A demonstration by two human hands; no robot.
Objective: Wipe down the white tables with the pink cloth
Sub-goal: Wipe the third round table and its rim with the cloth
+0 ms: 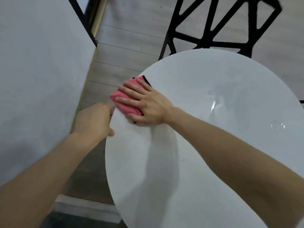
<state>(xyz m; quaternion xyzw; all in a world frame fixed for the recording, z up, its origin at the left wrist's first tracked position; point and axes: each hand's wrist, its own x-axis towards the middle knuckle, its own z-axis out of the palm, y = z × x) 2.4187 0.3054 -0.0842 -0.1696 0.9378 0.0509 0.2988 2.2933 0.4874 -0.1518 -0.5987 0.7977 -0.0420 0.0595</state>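
A round white table [205,145] fills the lower right. A folded pink cloth [122,102] with a dark trim lies at the table's left rim and partly overhangs it. My right hand [144,104] lies flat on the cloth, fingers spread and straight, pressing it onto the tabletop. My left hand [94,120] is at the rim just below the cloth. Its thumb rests on the top edge and its fingers curl round the rim, their tips hidden underneath.
A second white table [41,79] with a black frame stands close on the left, across a narrow strip of wooden floor [121,51]. A black open-frame chair [218,35] stands behind the round table. Wet glints [278,125] show on the tabletop at right.
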